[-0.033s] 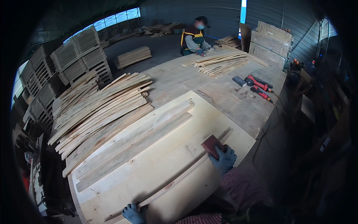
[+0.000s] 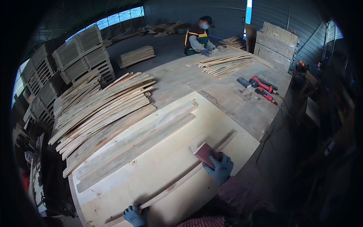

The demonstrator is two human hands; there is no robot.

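Observation:
A long thin wooden slat (image 2: 174,185) stands on edge across the pale plywood board (image 2: 166,159) in front of me. My left hand (image 2: 135,215), in a blue-grey glove, is closed on the slat's near left end. A reddish-brown sanding block (image 2: 206,154) is gripped in my gloved right hand (image 2: 220,169), at the slat's right part. The block is tilted, and whether it touches the slat is hard to tell. Two greyish slats (image 2: 140,145) lie flat side by side on the board, beyond the upright one.
A large pile of slats (image 2: 106,109) lies to the left, and a smaller pile (image 2: 227,64) sits farther back. Red-and-black power tools (image 2: 264,87) with a cable rest on the worktable (image 2: 170,81) at right. Another person (image 2: 197,38) works at the far edge. Stacked pallets (image 2: 77,53) stand at left.
My right hand has moved left along the slat with the sanding block, which is now more tilted. My left hand stays at the slat's near end.

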